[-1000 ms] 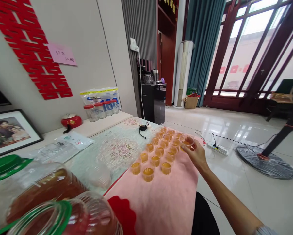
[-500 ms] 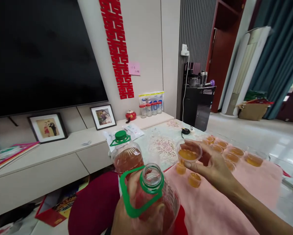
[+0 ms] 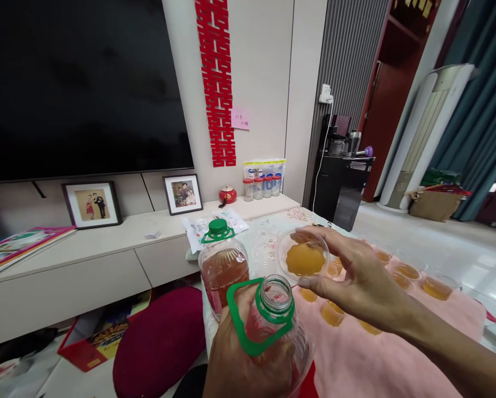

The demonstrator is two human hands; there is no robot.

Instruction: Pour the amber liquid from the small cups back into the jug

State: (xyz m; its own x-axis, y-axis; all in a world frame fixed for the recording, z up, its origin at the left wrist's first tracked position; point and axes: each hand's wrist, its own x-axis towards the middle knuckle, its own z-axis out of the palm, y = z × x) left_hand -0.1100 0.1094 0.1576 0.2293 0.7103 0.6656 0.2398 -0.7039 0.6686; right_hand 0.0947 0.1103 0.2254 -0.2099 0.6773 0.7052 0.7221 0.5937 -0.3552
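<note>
My left hand (image 3: 248, 354) is wrapped round the neck and handle of a clear plastic jug (image 3: 301, 337) with a green handle ring; its mouth is uncapped. Between the thumb and fingers of my right hand (image 3: 355, 276) is a clear plastic cup (image 3: 303, 257) with amber liquid in it, tilted toward the jug's mouth and just above it. Behind the held jug stands a second jug (image 3: 225, 271) of reddish-brown liquid with its green cap on. Several similar cups of amber liquid (image 3: 333, 313) stand on a pink cloth (image 3: 355, 359), partly hidden by my right arm.
A table with a floral cover (image 3: 260, 232) runs back to a white cabinet (image 3: 148, 243) with two framed photos (image 3: 92, 204), a red pot (image 3: 227, 194) and several red-lidded jars (image 3: 258, 189). A maroon round stool (image 3: 160, 342) is at lower left.
My right hand has brought the cup left and nearer to the jug's mouth, tipping it more. My left hand keeps its grip on the jug. The view has swung slightly left.
</note>
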